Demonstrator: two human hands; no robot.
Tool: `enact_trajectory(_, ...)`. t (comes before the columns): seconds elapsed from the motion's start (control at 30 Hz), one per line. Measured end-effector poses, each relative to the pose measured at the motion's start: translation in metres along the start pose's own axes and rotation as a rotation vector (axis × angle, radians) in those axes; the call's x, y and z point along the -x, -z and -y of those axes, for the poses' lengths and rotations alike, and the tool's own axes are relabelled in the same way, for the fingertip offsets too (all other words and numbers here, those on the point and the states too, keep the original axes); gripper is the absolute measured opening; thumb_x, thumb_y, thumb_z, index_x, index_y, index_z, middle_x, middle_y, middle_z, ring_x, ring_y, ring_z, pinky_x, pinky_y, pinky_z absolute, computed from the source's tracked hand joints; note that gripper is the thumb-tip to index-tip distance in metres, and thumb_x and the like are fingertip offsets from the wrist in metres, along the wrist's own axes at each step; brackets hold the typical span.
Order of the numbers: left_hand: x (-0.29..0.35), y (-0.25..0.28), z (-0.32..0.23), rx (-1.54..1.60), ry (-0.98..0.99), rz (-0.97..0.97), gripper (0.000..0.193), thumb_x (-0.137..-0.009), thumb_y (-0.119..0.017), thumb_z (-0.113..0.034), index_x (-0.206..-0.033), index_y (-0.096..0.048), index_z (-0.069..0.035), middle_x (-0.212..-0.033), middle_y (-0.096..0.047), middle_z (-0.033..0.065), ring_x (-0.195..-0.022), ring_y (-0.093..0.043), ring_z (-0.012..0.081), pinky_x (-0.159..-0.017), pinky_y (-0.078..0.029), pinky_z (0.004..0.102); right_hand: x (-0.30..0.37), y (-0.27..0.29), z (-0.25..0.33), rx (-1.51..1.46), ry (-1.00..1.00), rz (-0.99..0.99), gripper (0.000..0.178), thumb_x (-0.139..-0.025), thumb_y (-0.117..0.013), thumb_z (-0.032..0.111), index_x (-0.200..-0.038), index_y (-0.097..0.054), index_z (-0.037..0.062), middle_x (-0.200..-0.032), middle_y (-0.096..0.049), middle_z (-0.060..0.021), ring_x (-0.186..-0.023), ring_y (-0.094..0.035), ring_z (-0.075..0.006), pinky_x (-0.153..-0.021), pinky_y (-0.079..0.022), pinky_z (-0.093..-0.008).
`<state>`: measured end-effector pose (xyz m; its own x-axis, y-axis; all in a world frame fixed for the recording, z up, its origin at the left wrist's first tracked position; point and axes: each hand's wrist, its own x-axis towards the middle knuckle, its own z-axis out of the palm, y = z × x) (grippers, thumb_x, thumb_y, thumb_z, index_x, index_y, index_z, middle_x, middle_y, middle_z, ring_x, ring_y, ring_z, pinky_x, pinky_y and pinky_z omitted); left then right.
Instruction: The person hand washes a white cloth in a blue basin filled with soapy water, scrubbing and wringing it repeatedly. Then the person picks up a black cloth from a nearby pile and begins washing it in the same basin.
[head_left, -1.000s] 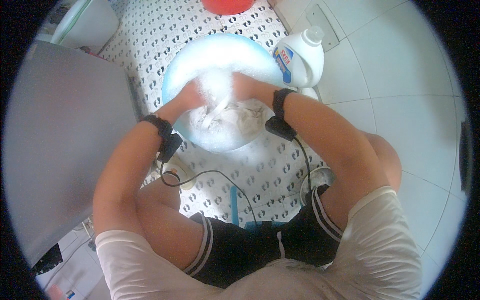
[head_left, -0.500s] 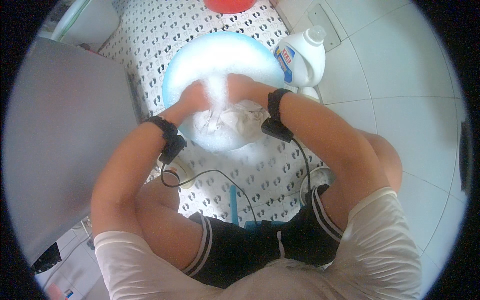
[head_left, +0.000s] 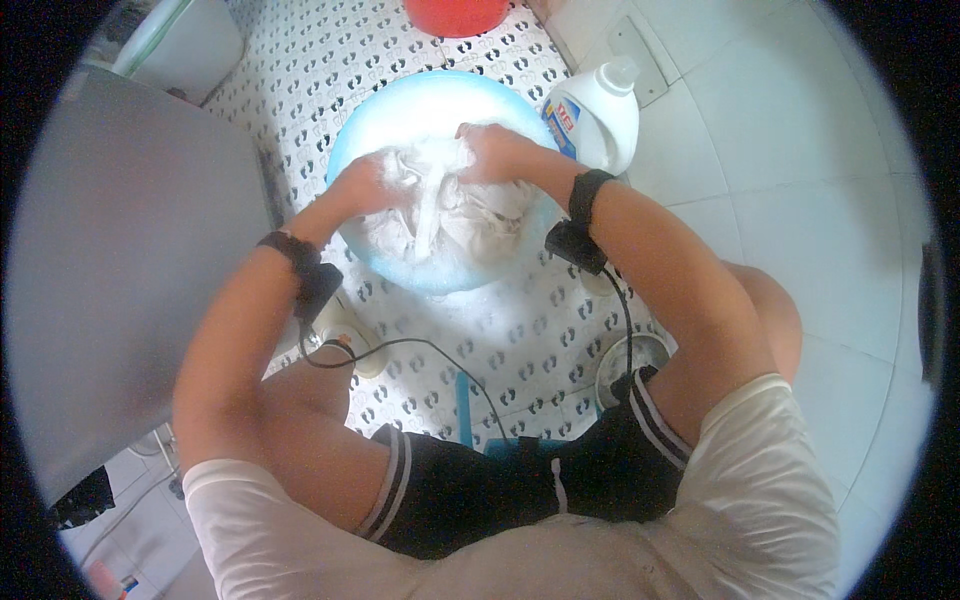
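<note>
A round light-blue basin (head_left: 440, 280) stands on the floor, filled with thick white suds. In it a crumpled white wet cloth (head_left: 490, 215) shows above the foam, with a narrow raised fold down its middle. My left hand (head_left: 368, 186) is closed on the cloth's left side. On the far right side, my right hand (head_left: 492, 153) grips the cloth with bent fingers, foam clinging to it. Cloth and suds hide some fingertips of both hands. Each wrist wears a black strap with a small black box.
A white detergent bottle (head_left: 612, 125) stands against the basin's right side. A red tub (head_left: 458, 15) is at the far edge. A grey panel (head_left: 150, 260) flanks my left arm, a tiled wall (head_left: 800, 180) my right. A black cable (head_left: 430, 341) hangs between my wrists.
My hands have moved apart, the right one outward and slightly away from me. The cloth between them has been lifted and spread, showing more above the foam.
</note>
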<state>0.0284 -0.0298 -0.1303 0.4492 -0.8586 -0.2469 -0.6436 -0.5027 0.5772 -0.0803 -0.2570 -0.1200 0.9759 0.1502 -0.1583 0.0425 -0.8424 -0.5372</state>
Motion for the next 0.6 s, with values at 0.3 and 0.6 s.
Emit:
enact_trajectory(0.3,0.027,0.041,-0.023,0.023,0.080,-0.171,0.070,-0.070,-0.081,-0.037,-0.126,-0.057,-0.002,-0.116,-0.065,0.0205,-0.108,-0.063,0.0314,-0.095,-0.048,0.0379,0.008,0.037,0.012,-0.005,-0.064,-0.123,0.046,-0.071,-0.073,0.026,-0.104,-0.068,-0.0042,-0.103,-0.067,-0.0252,-0.097,-0.065,-0.0381,-0.088,-0.051,-0.0402)
enact_trajectory(0.6,0.037,0.085,-0.024,0.160,0.041,-0.357,0.075,-0.072,-0.083,-0.031,-0.133,-0.050,-0.002,-0.118,-0.065,0.0146,-0.105,-0.063,0.0226,-0.094,-0.049,0.0338,0.010,0.089,0.043,-0.019,0.150,-0.450,0.036,-0.068,-0.071,0.021,-0.097,-0.071,-0.0007,-0.096,-0.069,-0.0229,-0.090,-0.066,-0.0341,-0.083,-0.052,-0.0377)
